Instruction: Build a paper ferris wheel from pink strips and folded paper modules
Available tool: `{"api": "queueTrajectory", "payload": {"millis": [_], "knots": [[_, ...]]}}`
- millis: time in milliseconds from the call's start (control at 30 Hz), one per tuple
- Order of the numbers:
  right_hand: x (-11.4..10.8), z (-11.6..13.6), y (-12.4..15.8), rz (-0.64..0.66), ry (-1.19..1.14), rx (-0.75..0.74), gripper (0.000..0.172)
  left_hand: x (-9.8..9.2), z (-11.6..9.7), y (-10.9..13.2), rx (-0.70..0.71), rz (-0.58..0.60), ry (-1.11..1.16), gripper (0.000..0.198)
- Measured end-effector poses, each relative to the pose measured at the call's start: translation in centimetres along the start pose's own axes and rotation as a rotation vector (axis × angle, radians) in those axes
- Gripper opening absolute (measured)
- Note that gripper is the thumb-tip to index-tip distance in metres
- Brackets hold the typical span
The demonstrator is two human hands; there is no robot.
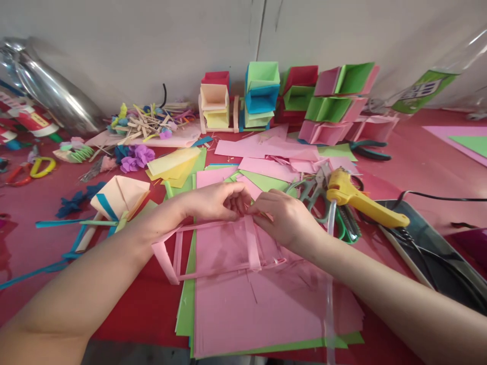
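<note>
A pink frame of thin paper strips (253, 247) is held over a stack of pink and green paper sheets (274, 309). My left hand (222, 200) has its fingers curled together at the frame's upper edge. Close beside it, my right hand (285, 215) pinches the same edge near the top of an upright strip. The fingertips of both hands nearly meet there, and what lies exactly between them is hidden. The frame's left end reaches out below my left wrist.
To the right lie a yellow glue gun (365, 203), scissors (310, 190), pliers (369, 149) and a dark tray (437, 253). Folded paper boxes (262, 96) stand along the wall. At left are a peach paper piece (119, 195), purple flowers (137, 157) and a metal jug (57, 86).
</note>
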State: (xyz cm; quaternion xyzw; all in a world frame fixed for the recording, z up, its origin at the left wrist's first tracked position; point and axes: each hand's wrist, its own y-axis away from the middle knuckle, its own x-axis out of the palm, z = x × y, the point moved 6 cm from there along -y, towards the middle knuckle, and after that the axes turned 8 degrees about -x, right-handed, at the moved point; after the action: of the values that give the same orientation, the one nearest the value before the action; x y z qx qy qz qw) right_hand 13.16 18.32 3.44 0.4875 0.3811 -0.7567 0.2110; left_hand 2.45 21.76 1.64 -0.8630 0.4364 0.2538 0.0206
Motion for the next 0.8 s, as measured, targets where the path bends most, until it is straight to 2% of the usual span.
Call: {"api": "queueTrajectory", "payload": {"millis": [100,267,333,500,700,800], "knots": [[-0.1,0.4,0.1,0.011,0.078,-0.035,0.01,0.1,-0.1,0.0,-0.009,0.015,0.002,0.022],[0.0,1.6,0.4,0.057,0.172,-0.213,0.023,0.1,-0.1,0.1,-0.042,0.018,-0.017,0.023],[-0.1,1.8,0.5,0.085,0.167,-0.242,0.025,0.0,0.0,0.1,-0.053,0.017,-0.041,0.023],[-0.6,1.6,0.4,0.136,0.029,-0.201,0.022,0.1,0.1,0.2,-0.027,0.016,-0.075,0.023],[-1.1,0.8,0.2,0.08,-0.174,-0.161,0.028,0.1,0.0,0.2,-0.004,0.021,-0.066,0.022],[-1.0,0.0,-0.1,0.045,-0.255,-0.065,0.024,-0.1,-0.1,0.2,-0.012,0.0,-0.119,0.018]]}}
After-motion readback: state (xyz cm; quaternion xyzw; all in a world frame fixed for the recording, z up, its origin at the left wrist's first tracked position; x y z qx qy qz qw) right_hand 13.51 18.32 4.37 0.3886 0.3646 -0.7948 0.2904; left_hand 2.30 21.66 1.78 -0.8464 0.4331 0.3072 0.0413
